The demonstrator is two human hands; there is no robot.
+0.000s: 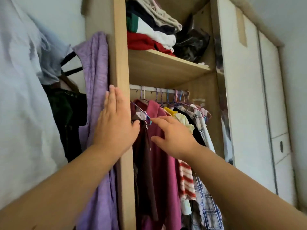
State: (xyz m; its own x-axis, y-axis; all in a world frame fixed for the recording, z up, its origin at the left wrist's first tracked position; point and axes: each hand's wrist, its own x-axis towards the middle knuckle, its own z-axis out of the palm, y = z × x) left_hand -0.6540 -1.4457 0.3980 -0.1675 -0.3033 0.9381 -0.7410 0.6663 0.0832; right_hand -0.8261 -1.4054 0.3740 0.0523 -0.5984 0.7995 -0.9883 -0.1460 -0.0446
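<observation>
Magenta shirt [164,180] hangs from the rail [135,87] near the left end of the open wardrobe compartment, second garment in, just beside a dark maroon garment [144,163]. Far left, a pale white cloth [20,97] fills the edge of the view, with a black garment [66,113] hanging next to it. A purple garment [96,72] is draped down the outer side of the wooden upright [118,55]. The left hand [114,127] lies flat against that upright's front edge, fingers straight and close together, gripping nothing (its little-finger side overlaps the purple cloth). Past the upright, the right hand [174,138] is stretched over the magenta shirt's shoulder, fingers extended and spread, thumb apart and lower; its index tip is just beside a blue hanger [149,121], and whether it touches cannot be told. It holds nothing. Right of the shirt hang a red-and-white striped garment [186,180] and a plaid shirt [209,205]. Above, the shelf [166,70] carries folded clothes [141,42] and a black plastic bag [191,45]. A white cabinet door [245,113] stands at far right.
</observation>
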